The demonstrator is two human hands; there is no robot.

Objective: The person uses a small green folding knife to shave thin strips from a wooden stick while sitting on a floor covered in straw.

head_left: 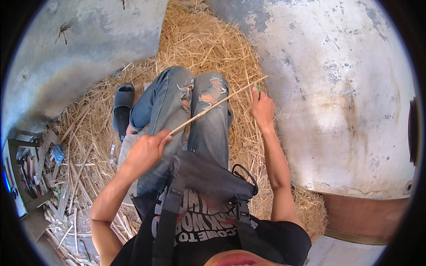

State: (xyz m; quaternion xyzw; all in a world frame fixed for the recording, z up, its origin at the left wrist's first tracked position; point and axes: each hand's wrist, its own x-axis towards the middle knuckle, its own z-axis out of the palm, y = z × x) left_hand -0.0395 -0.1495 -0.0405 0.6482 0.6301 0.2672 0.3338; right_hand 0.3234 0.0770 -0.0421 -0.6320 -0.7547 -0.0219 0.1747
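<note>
My left hand (145, 150) is closed round the near end of a long, thin, pale wooden stick (217, 104), which looks like bamboo. The stick slants up and to the right across my knees. Its far tip lies just above my right hand (264, 108), and a fine fibre seems to stick out there. The fingers of my right hand are curled round a narrow tool with a green part (258, 91) showing by the thumb. Most of that tool is hidden, so I cannot make out its kind.
I sit with torn jeans (173, 102) in front of me and a black bag (213, 177) at my waist. Straw-like shavings (204, 40) cover the floor. Weathered metal sheets (328, 97) stand on both sides. A dark slipper (123, 106) shows by my foot; a wooden frame (26, 177) lies left.
</note>
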